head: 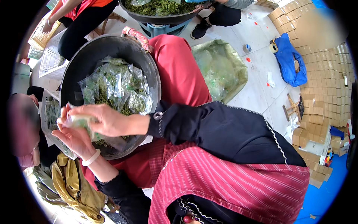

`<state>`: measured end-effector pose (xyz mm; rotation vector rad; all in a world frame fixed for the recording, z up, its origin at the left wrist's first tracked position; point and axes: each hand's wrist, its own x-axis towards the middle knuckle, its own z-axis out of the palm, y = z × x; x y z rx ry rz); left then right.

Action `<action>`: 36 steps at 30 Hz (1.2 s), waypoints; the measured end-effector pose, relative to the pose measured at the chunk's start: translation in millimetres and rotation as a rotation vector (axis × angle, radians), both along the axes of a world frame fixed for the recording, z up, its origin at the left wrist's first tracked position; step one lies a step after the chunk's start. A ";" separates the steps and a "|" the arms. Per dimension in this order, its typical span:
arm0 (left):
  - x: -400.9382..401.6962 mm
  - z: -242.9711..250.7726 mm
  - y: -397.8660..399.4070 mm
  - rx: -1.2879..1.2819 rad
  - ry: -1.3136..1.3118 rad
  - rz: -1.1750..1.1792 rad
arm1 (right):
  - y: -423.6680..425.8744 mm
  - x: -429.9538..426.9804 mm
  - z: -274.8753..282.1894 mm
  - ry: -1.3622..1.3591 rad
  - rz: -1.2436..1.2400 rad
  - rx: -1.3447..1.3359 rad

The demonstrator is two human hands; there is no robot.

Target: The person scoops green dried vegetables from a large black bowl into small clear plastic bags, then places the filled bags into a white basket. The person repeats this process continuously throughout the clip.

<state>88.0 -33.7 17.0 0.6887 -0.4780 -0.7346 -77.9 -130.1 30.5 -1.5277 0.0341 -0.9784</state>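
My left hand (77,141), with a pale bangle at the wrist, is turned palm up above the left rim of a wide black basin (67,75). A small clear plastic bag (89,123) with green and whitish colour lies in it, partly hidden and blurred. My right hand (105,119) reaches over from the right and grips the same bag, fingers against the left hand's fingertips. In the basin lie many clear plastic bags (114,81), some with green contents, over loose small green berries or buds (103,99).
An open sack of clear plastic (218,70) stands beyond my knee. Another basin of green berries (156,18) is at the top. White plastic crates (51,60) and other people sit at the left. Stacked small cartons (324,78), a blue cloth (291,60) and a small stool (292,107) are at the right.
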 end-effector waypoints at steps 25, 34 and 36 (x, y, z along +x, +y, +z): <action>71.8 -44.4 47.5 0.345 -0.272 0.434 | -146.7 -409.5 -339.6 1.406 -0.970 0.029; 52.7 -24.2 40.2 0.272 -0.066 0.446 | -159.6 -398.4 -344.4 1.750 -0.315 0.534; 50.4 -17.7 24.8 0.259 -0.074 0.422 | -172.8 -411.3 -317.9 1.814 -0.256 0.663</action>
